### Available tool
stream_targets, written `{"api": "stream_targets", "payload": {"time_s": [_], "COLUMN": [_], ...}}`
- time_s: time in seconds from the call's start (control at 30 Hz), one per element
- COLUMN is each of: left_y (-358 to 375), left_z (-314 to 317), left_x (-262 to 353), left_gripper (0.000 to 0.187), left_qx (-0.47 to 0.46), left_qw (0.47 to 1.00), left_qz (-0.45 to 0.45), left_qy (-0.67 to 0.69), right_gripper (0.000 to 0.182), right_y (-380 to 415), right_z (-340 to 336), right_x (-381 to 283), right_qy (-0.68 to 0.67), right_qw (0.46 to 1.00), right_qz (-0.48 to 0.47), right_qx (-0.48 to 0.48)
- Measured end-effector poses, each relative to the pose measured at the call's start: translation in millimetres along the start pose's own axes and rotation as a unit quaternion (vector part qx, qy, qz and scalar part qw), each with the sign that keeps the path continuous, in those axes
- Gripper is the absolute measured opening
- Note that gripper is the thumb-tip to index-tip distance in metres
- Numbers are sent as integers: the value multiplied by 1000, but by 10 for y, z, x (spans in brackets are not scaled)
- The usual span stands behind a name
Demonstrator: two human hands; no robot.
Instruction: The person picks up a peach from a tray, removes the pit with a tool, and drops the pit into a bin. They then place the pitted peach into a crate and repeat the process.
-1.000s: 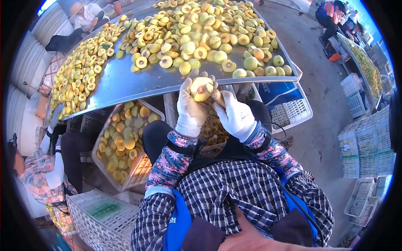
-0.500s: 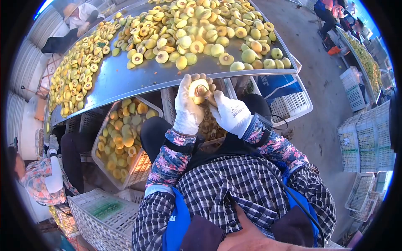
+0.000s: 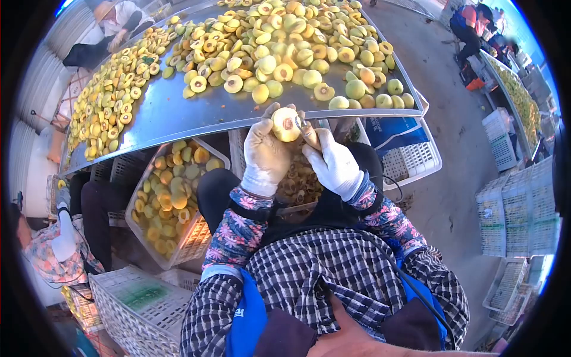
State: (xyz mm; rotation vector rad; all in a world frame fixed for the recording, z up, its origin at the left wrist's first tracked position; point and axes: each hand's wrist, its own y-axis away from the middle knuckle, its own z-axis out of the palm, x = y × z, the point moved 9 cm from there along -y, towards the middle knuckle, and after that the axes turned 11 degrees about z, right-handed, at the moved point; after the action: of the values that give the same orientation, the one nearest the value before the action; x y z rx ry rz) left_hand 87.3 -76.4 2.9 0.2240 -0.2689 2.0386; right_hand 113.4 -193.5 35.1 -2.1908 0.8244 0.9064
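Note:
My left hand (image 3: 266,152), in a whitish glove with a stained palm, is closed around a halved yellow fruit (image 3: 286,125) whose cut face with a brown centre is turned up. My right hand (image 3: 333,162), also gloved, grips a small tool by its brownish handle (image 3: 310,135); the metal end touches the right side of the fruit. Both hands are just off the near edge of a metal table (image 3: 178,116), which bears many halved and whole fruits (image 3: 291,56). Beneath my hands is a container of fruit pieces (image 3: 297,181).
A crate of fruit (image 3: 172,196) stands at the left, near an upturned-looking white crate (image 3: 143,297). At the right are a white crate (image 3: 413,162) with a blue bag (image 3: 392,132) and stacked crates (image 3: 517,208). Other people (image 3: 62,244) sit at the left and back.
The fruit's cut face has turned further into view, and the tool has moved to its right side. My right hand is slightly lower. The whole view has shifted slightly.

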Motion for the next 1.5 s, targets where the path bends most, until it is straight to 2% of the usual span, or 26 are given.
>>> {"api": "stream_targets", "payload": {"time_s": [0.03, 0.1, 0.23, 0.27, 0.4, 0.6, 0.67, 0.7, 0.77, 0.8, 0.83, 0.9, 0.93, 0.97, 1.03, 1.07, 1.1, 1.17, 1.2, 1.23, 1.27, 1.3, 1.37, 1.4, 1.43, 1.5], "left_y": [-9, -10, 40, 54, 39, 35, 29, 33, 39, 59, 32, -58, -29, -30, -62, -27, 74, 8, -36, -48, -69, -85, -93, -118, -110, -43], "left_z": [-42, -160, -224, -227, -257, -357, -428, -466, -439, -386, -428, -562, -523, -515, -346, -75, -101, -356, -478, -481, -530, -526, -604, -674, -670, -533], "left_x": [30, 18, 15, 15, 21, 78, 93, 89, 129, 152, 144, 113, 116, 75, 177, 227, 204, 213, 185, 183, 176, 208, 91, 100, 36, 230], "left_gripper": [34, 34, 33, 43, 42, 40, 37, 37, 35, 35, 35, 29, 34, 34, 43, 65, 46, 38, 36, 36, 44, 44, 52, 57, 57, 58], "left_qx": [-1, -11, -5, -7, 9, 3, 10, 13, -30, -62, -63, -50, -44, -46, -81, -169, -130, -8, 6, 22, 56, 56, 49, 38, 36, 59], "left_qw": [1000, 996, 990, 985, 981, 970, 955, 955, 918, 908, 908, 920, 908, 907, 874, 795, 809, 864, 892, 916, 909, 908, 913, 905, 904, 913], "left_qz": [3, -20, -33, -30, -9, 29, 31, 29, 48, 55, 53, 33, -25, -27, 150, 272, 289, 271, 208, 141, 97, 91, -34, -46, -46, 174], "left_qy": [7, -87, -139, -172, -194, -241, -296, -294, -392, -411, -411, -388, -415, -418, -454, -516, -495, -425, -400, -374, -402, -405, -404, -422, -423, -365], "right_gripper": [25, 26, 30, 31, 32, 29, 27, 27, 26, 25, 25, 25, 25, 25, 25, 26, 26, 26, 27, 27, 28, 24, 23, 23, 24, 26], "right_y": [-12, -13, 6, 0, -13, 2, 34, 41, 43, 52, 59, 53, 35, -8, -45, -30, 0, 10, 12, 62, 64, 60, 53, 57, 58, 37], "right_z": [-38, -70, 7, 25, 81, 264, 263, 269, 390, 393, 385, 366, 352, 338, 341, 413, 502, 583, 577, 580, 553, 493, 513, 552, 628, 641], "right_x": [14, 11, -89, -120, -197, -50, -78, -39, 137, 121, 130, 138, 143, 195, 249, 338, 418, 496, 409, 316, 322, 248, 340, 406, 526, 531], "right_qy": [9, 36, 81, 102, 140, 204, 211, 212, 245, 230, 230, 138, 136, 84, 28, -37, -103, -105, -32, 40, 34, 11, 58, 55, -5, -67], "right_qw": [1000, 999, 996, 994, 988, 977, 973, 973, 962, 966, 966, 982, 983, 986, 987, 978, 961, 958, 976, 980, 975, 973, 962, 962, 960, 953], "right_qz": [2, 11, -26, -38, -57, -29, -73, -71, -30, -51, -49, -26, -25, 6, 38, 86, 134, 147, 52, -40, -2, 11, 65, 66, 89, 108], "right_qx": [-5, -18, -31, -30, -24, -64, -50, -54, -118, -107, -106, -125, -124, -142, -154, -188, -220, -223, -209, -193, -218, -229, -261, -259, -267, -273]}}
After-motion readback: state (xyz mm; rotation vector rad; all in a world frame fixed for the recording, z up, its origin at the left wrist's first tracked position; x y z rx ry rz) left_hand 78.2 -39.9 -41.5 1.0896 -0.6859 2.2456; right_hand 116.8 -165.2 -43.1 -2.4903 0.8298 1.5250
